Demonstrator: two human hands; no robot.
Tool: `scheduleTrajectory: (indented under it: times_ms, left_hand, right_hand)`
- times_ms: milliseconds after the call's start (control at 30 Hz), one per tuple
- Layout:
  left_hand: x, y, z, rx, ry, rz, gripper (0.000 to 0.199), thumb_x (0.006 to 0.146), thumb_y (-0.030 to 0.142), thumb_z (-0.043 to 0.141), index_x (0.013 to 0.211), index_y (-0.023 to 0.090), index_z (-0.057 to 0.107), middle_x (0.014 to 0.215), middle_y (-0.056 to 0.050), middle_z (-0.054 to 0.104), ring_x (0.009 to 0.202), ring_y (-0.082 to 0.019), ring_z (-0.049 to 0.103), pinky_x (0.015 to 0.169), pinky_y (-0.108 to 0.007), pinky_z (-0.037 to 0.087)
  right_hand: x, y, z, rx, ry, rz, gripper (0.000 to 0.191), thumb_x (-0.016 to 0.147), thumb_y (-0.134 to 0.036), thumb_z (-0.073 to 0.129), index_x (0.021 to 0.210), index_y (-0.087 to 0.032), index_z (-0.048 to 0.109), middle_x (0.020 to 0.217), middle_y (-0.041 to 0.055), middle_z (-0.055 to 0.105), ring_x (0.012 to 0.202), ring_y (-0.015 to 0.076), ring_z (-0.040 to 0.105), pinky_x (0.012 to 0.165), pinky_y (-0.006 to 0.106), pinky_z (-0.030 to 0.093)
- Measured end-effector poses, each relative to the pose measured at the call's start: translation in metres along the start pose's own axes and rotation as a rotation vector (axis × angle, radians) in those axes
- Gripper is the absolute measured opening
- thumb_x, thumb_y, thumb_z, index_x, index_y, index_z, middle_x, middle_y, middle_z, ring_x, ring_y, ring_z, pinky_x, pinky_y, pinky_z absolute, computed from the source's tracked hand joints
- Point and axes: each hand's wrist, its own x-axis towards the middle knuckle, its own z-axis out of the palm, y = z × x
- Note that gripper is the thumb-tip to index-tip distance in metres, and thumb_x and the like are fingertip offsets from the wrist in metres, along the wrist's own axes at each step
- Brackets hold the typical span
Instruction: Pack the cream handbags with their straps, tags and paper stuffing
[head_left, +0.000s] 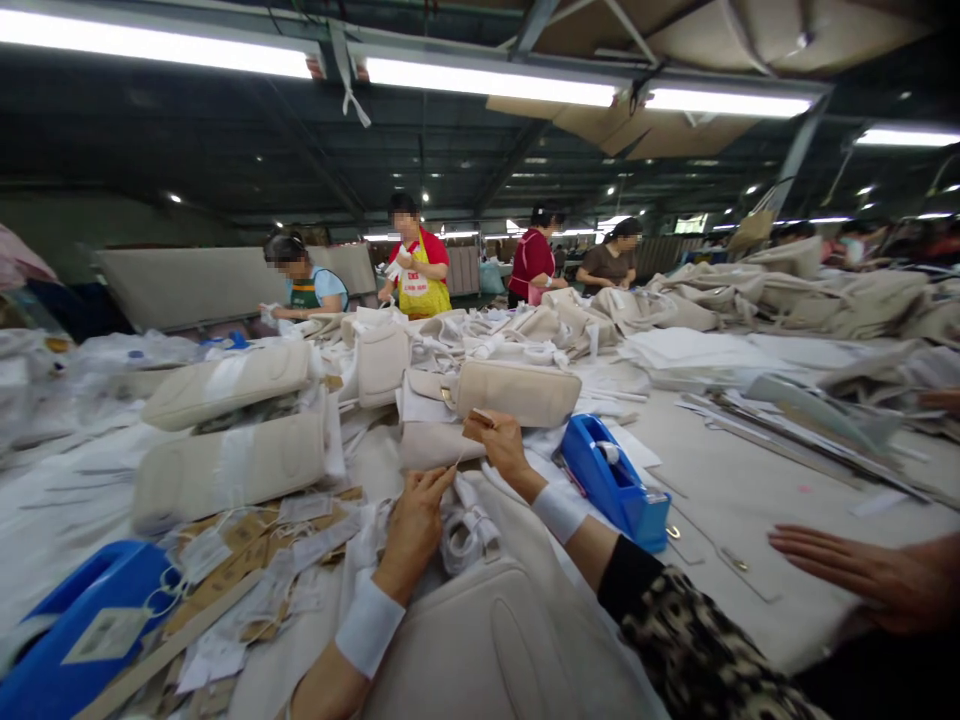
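A cream bag (487, 640) is laid on the bench (750, 480) at its near edge, directly below the person, its long axis running away from the near edge toward the far side. A thin thread (459, 462) is held taut between the two hands above the bag's far end, probably so it can be worked at that spot. The left hand (416, 520) is seen with fingers pinched together on the thread's lower end; the right hand (501, 440) is closed on a small tag (484, 417) at the upper end. A blue tape dispenser (615, 485) is placed just right of the hands. A co-worker's hand (862, 575) rests flat near the right edge.
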Motion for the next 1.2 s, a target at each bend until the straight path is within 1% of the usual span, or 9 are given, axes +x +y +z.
scheduleTrajectory:
  times_ms: [133,367,500,600,700,833,1000,1100,1200]
  left_hand:
    - [-0.001,0.002,-0.003,0.051,0.025,-0.022,0.049,0.082,-0.003,0.038,0.115,0.018,0.069,0.115,-0.009,0.068,0.109,-0.023,0.053,0.102,-0.042,0.044]
    - [-0.002,0.002,-0.002,0.075,0.079,-0.057,0.035,0.084,0.002,0.046,0.107,0.018,0.067,0.107,-0.008,0.069,0.106,-0.024,0.058,0.099,-0.041,0.046]
    - [-0.003,0.001,-0.001,0.068,0.138,-0.099,0.035,0.086,0.005,0.043,0.115,0.015,0.059,0.114,-0.013,0.064,0.109,-0.025,0.058,0.099,-0.043,0.047]
    - [-0.002,0.003,-0.001,0.053,0.096,-0.05,0.036,0.086,0.005,0.041,0.112,0.018,0.062,0.116,-0.009,0.064,0.112,-0.021,0.058,0.103,-0.037,0.045]
    - [-0.002,0.003,0.0,0.06,0.055,-0.031,0.036,0.083,0.004,0.043,0.106,0.019,0.067,0.114,-0.009,0.065,0.111,-0.022,0.06,0.102,-0.039,0.047]
    - [-0.001,-0.003,0.004,0.066,0.068,-0.039,0.039,0.082,0.005,0.046,0.113,0.016,0.067,0.123,-0.012,0.062,0.119,-0.026,0.057,0.107,-0.045,0.044]
    - [-0.001,-0.004,0.005,0.04,0.128,-0.038,0.039,0.083,0.004,0.045,0.114,0.017,0.066,0.126,-0.012,0.06,0.12,-0.025,0.056,0.11,-0.045,0.042]
    - [-0.001,0.001,0.002,0.02,0.17,-0.022,0.036,0.082,0.004,0.045,0.107,0.018,0.067,0.121,-0.01,0.061,0.119,-0.024,0.056,0.108,-0.042,0.043]
    - [0.0,0.005,-0.002,0.001,0.198,0.005,0.032,0.082,0.004,0.045,0.1,0.018,0.067,0.115,-0.01,0.062,0.116,-0.023,0.056,0.105,-0.041,0.045]
  right_hand:
    - [-0.001,-0.005,0.004,0.03,0.097,-0.038,0.031,0.079,-0.043,0.057,0.061,-0.018,0.059,0.063,-0.0018,0.054,0.067,0.015,0.049,0.063,0.025,0.038]
    - [0.013,0.005,0.009,0.023,0.143,0.016,0.034,0.079,-0.048,0.061,0.064,-0.017,0.063,0.06,-0.002,0.057,0.066,0.0166,0.053,0.061,0.027,0.04]
    - [0.018,0.014,0.006,-0.056,0.124,0.072,0.032,0.083,-0.044,0.063,0.069,-0.016,0.063,0.063,-0.0024,0.06,0.064,0.0147,0.056,0.063,0.028,0.043]
    - [0.017,0.019,0.003,-0.162,0.06,0.096,0.03,0.086,-0.042,0.066,0.073,-0.015,0.063,0.071,-0.0024,0.063,0.068,0.0142,0.059,0.067,0.03,0.048]
    - [0.015,0.022,-0.002,-0.253,-0.012,0.128,0.027,0.088,-0.04,0.067,0.078,-0.015,0.064,0.076,-0.0017,0.064,0.07,0.0137,0.061,0.07,0.031,0.051]
    - [0.006,0.02,-0.033,-0.298,0.002,0.152,0.016,0.088,-0.03,0.064,0.092,-0.015,0.067,0.08,0.0007,0.068,0.069,0.0132,0.063,0.067,0.029,0.052]
    - [-0.039,0.015,-0.107,-0.412,0.073,0.163,0.022,0.081,-0.03,0.056,0.084,-0.016,0.073,0.071,0.0043,0.071,0.061,0.0165,0.062,0.059,0.028,0.047]
    - [-0.077,0.017,-0.137,-0.508,-0.002,0.198,0.018,0.075,-0.026,0.058,0.077,-0.019,0.074,0.062,0.002,0.068,0.055,0.0166,0.06,0.058,0.029,0.045]
    - [-0.108,0.024,-0.146,-0.57,-0.113,0.231,0.019,0.074,-0.02,0.056,0.078,-0.02,0.074,0.065,0.0011,0.07,0.056,0.0168,0.062,0.059,0.028,0.047]
